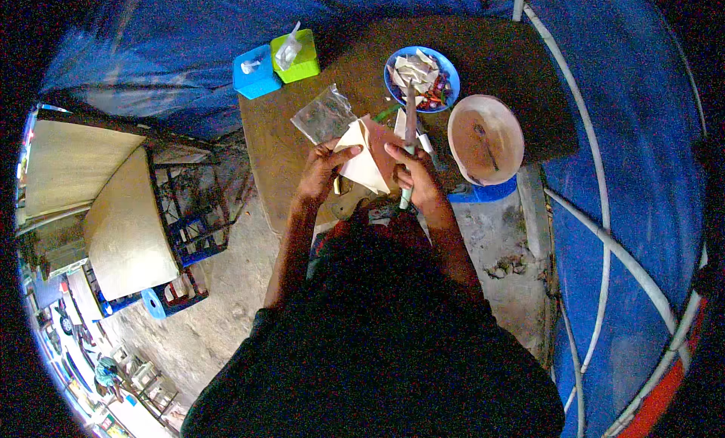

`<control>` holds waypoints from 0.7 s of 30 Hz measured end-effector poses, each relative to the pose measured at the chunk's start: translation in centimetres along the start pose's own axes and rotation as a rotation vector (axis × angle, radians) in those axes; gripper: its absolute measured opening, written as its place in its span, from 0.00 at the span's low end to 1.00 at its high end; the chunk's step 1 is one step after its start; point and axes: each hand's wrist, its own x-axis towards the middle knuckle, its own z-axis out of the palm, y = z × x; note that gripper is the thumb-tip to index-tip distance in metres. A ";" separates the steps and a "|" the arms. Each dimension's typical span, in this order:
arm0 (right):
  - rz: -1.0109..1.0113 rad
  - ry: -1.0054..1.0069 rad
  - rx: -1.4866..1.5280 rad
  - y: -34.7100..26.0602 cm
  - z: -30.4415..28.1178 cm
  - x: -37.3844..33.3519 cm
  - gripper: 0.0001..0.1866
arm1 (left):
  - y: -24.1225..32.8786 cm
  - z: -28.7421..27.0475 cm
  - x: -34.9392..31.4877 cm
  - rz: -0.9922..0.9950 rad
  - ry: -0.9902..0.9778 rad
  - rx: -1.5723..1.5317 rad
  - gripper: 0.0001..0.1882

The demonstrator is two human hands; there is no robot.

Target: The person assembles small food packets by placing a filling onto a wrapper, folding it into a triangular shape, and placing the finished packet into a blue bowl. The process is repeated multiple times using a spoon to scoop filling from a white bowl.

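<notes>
Over the near part of the brown table (283,147), my two hands hold up a folded stack of thin pale sheets (364,166), white on the left and pinkish-brown on the right. My left hand (321,172) pinches the left side, thumb on top. In my right hand (415,174) is a knife (410,124) with a pale green handle, blade pointing away from me; those fingers also touch the sheets' right edge. Just beyond lies a clear plastic bag (325,115). A blue bowl (454,69) holds white cut pieces and colourful chopped bits.
Right of my hands stands a large pale basin (516,136) with a utensil inside. Blue (255,77) and green (303,64) containers sit at the table's far left corner. A blue tarpaulin (642,136) on white poles encloses the right side. Other tables (132,219) stand left.
</notes>
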 end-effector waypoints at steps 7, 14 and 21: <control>-0.179 0.063 0.034 -1.8 1.5 -1.1 0.16 | 0.7 -0.2 0.2 0.000 -0.030 0.106 0.12; -0.240 0.130 0.198 -2.7 2.0 -1.8 0.11 | 0.8 -0.2 0.5 0.076 0.053 -0.056 0.09; -0.271 0.304 0.332 -3.6 1.6 -1.5 0.13 | 0.5 -1.1 1.0 0.138 0.086 -0.209 0.15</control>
